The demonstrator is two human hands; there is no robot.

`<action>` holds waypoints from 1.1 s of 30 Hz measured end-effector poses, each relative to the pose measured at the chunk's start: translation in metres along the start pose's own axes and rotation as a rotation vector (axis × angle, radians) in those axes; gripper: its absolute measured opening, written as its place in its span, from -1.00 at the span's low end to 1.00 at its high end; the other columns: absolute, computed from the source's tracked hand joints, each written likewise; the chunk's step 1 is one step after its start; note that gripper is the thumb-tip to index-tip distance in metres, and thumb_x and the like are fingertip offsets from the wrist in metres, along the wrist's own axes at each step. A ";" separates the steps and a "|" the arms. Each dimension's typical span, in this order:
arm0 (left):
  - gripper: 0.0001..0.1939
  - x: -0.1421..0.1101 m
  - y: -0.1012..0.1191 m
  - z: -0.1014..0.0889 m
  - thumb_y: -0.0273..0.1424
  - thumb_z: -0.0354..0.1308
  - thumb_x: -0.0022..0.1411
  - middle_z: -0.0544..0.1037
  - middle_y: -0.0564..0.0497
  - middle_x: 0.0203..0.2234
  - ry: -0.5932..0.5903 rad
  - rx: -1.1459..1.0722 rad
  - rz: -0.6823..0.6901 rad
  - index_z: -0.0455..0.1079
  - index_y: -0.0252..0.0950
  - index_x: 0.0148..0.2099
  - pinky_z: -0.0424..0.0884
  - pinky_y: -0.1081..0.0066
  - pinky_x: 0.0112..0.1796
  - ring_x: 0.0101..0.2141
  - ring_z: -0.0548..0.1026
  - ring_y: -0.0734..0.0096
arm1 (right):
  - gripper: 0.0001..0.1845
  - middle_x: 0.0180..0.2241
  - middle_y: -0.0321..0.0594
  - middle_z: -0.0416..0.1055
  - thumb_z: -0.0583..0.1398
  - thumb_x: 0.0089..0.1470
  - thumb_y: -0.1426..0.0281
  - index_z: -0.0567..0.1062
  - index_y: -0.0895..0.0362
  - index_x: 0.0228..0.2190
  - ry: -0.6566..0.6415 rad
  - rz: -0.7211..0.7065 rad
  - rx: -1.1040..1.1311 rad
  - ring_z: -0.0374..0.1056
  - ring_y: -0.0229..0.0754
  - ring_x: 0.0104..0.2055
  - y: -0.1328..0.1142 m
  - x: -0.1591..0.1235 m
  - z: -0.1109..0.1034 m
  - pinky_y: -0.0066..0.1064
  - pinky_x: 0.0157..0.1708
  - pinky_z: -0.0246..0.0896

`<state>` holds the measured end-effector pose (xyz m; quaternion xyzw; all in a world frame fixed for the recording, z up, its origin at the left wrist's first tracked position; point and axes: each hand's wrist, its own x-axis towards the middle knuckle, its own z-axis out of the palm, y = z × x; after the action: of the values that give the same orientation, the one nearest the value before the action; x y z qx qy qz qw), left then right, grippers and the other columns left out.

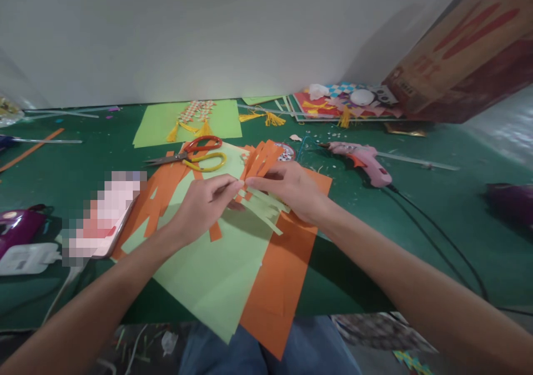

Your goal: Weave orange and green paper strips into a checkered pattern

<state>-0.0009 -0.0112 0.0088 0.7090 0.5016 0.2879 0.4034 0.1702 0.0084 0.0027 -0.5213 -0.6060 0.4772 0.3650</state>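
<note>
My left hand and my right hand meet over the middle of the table, fingertips pinched together on a bunch of paper strips. Orange strips fan upward from the pinch, and pale green strips hang below it. Beneath my hands lie a pale green sheet and an orange sheet, both overhanging the front edge. Loose orange strips are spread to the left. Scissors with one red and one yellow handle loop rest at the sheets' far end.
A pink glue gun with a black cord lies on the right. A phone and a white charger are at left. At the back are a green sheet with a woven tasselled piece, a craft pile and a large bag.
</note>
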 end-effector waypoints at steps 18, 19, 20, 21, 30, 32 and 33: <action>-0.76 0.003 -0.004 0.001 -0.26 0.05 0.24 0.39 0.16 -0.59 0.078 -0.014 0.036 0.33 -0.24 -0.44 0.33 0.52 -0.50 -0.50 0.59 0.38 | -0.49 -0.67 -0.44 0.01 0.30 -0.23 0.08 0.19 0.14 -0.75 0.032 -0.055 -0.063 -0.11 -0.43 -0.61 -0.001 0.003 -0.005 -0.45 -0.62 -0.21; -0.76 0.002 -0.003 0.001 -0.26 0.05 0.24 0.41 0.16 -0.58 0.082 -0.005 0.042 0.35 -0.23 -0.44 0.34 0.51 -0.51 -0.50 0.59 0.37 | -0.51 -0.67 -0.44 0.02 0.30 -0.22 0.08 0.21 0.14 -0.74 0.017 -0.054 -0.069 -0.10 -0.43 -0.60 -0.001 0.003 -0.006 -0.45 -0.61 -0.21; -0.76 0.002 -0.003 0.001 -0.25 0.04 0.24 0.43 0.15 -0.57 0.084 0.001 0.051 0.36 -0.23 -0.43 0.35 0.50 -0.51 -0.49 0.59 0.35 | -0.53 -0.66 -0.43 0.04 0.29 -0.20 0.08 0.24 0.14 -0.72 -0.014 -0.057 -0.076 -0.09 -0.42 -0.60 -0.001 0.003 -0.007 -0.44 -0.61 -0.21; -0.75 0.002 -0.003 0.001 -0.24 0.04 0.24 0.45 0.14 -0.56 0.083 0.003 0.059 0.37 -0.23 -0.42 0.35 0.48 -0.51 -0.49 0.59 0.33 | -0.56 -0.65 -0.42 0.07 0.28 -0.19 0.09 0.29 0.15 -0.70 -0.054 -0.065 -0.081 -0.06 -0.41 -0.59 0.000 0.004 -0.008 -0.44 -0.60 -0.20; -0.84 0.003 -0.009 0.000 -0.25 0.03 0.26 0.52 0.12 -0.56 0.166 -0.175 0.206 0.26 -0.22 -0.20 0.48 0.46 -0.45 -0.53 0.56 0.42 | -0.72 -0.61 -0.32 0.30 0.31 -0.18 0.17 0.48 0.13 -0.56 -0.118 -0.035 0.136 0.20 -0.28 -0.47 0.009 0.006 -0.011 -0.40 -0.48 0.05; -0.85 0.003 -0.011 0.000 -0.35 0.14 0.19 0.52 0.12 -0.49 0.181 -0.180 0.316 0.24 -0.23 -0.21 0.50 0.48 -0.43 -0.52 0.56 0.46 | -0.75 -0.56 -0.30 0.35 0.31 -0.18 0.20 0.50 0.13 -0.53 -0.135 -0.028 0.223 0.25 -0.25 -0.42 0.009 0.006 -0.012 -0.39 -0.41 0.10; -0.83 0.003 -0.012 0.000 -0.39 0.17 0.16 0.51 0.12 -0.47 0.186 -0.174 0.366 0.24 -0.23 -0.21 0.52 0.48 -0.43 -0.51 0.56 0.49 | -0.76 -0.54 -0.29 0.36 0.32 -0.19 0.21 0.50 0.13 -0.52 -0.145 -0.022 0.254 0.26 -0.25 -0.40 0.008 0.007 -0.012 -0.38 -0.39 0.11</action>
<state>-0.0056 -0.0063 -0.0012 0.7212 0.3728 0.4628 0.3559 0.1827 0.0173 -0.0019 -0.4285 -0.5710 0.5826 0.3885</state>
